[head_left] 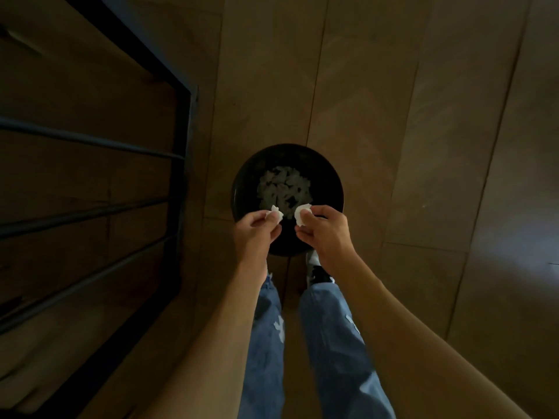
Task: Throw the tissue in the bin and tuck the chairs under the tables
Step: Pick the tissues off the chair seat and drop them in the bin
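Note:
A round black bin (242, 182) stands on the tiled floor right in front of my feet, with several crumpled white tissues (284, 189) lying at its bottom. My left hand (257, 234) pinches a small white tissue wad (276, 213) over the near side of the bin. My right hand (323, 228) pinches a second white tissue wad (301, 214) beside it, also above the bin's opening. The two hands are a little apart. No chairs or tables are in view.
A dark metal-framed rack or railing (181, 152) with horizontal bars runs along the left, close to the bin. Brown floor tiles (423, 146) stretch ahead and to the right. My legs in blue jeans (332, 343) and a shoe (317, 270) are below the bin.

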`<state>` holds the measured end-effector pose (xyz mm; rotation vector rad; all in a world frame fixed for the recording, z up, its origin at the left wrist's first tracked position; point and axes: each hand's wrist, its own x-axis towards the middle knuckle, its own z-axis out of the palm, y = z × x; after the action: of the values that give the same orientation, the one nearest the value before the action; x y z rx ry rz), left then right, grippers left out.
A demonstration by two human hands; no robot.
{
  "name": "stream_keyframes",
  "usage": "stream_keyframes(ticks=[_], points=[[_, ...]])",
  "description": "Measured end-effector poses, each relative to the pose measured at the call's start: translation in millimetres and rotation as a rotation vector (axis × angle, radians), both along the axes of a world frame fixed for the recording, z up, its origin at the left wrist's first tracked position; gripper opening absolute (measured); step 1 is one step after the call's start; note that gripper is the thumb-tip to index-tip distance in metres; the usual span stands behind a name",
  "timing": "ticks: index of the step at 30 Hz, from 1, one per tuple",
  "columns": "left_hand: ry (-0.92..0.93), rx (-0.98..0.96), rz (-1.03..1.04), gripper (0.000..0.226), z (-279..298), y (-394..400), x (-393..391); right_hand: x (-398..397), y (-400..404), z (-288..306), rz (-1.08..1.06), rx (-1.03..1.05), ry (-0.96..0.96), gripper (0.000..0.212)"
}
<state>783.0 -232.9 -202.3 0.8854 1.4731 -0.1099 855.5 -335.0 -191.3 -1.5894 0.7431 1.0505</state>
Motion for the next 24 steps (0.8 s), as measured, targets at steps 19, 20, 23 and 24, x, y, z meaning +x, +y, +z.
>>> stream_keyframes(ticks=[19,20,23,24], points=[[-0.01,0.152,-0.2,0.044,-53.0,5.6,-3.0,-6.5,6.3,-55.3,-0.06,-0.018,-0.023,0.019],[-0.011,0.155,-0.208,0.047,-51.7,5.3,-3.8,-6.4,6.1,-52.9,-0.064,-0.014,-0.016,0.022],[-0.017,0.173,-0.22,0.05,-40.2,5.0,-3.6,-4.6,6.1,-41.1,-0.066,0.01,-0.005,0.025],[-0.016,0.192,-0.228,0.051,-35.6,5.5,-2.7,-3.2,6.9,-35.5,-0.063,0.019,-0.004,0.024]])
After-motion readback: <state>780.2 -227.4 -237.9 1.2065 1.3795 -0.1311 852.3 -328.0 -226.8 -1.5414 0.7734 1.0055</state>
